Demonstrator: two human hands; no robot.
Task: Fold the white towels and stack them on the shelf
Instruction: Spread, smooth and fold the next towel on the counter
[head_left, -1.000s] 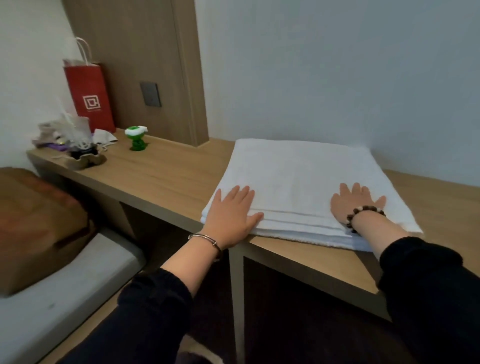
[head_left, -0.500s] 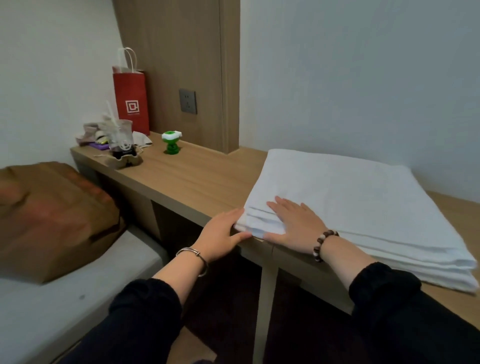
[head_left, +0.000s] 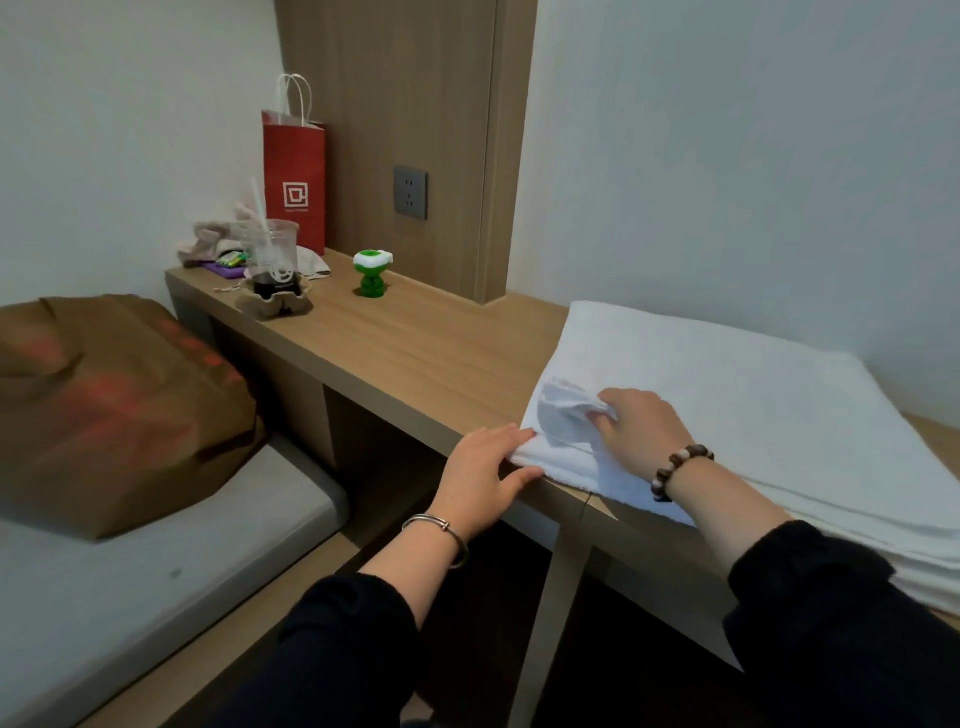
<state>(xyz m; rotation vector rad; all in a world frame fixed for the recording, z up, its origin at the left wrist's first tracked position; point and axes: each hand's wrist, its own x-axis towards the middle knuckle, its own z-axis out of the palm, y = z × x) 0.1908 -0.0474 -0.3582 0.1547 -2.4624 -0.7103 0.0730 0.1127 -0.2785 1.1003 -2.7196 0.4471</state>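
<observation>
On a long wooden desk (head_left: 415, 358), the left hand (head_left: 480, 480) lays straight fingers against the near left corner of a folded white terry towel stack (head_left: 753, 415). Just to its right, the right hand (head_left: 641, 436) pinches the top layer's raised corner.

The towels (head_left: 727, 415) at centre right are plain white, on a light brown shelf (head_left: 415, 353) with fine wood grain. Upper left: a red paper bag (head_left: 294, 176) with a white square logo and white handles, a green and white figure (head_left: 372, 273), a dark grey socket (head_left: 410, 192). At left, a brown bag (head_left: 114, 400) with blurred red print lies on a grey mattress (head_left: 130, 597). At the bottom of the frame, black sleeves (head_left: 337, 649) and a bracelet (head_left: 675, 470) of dark brown and pale beads
</observation>
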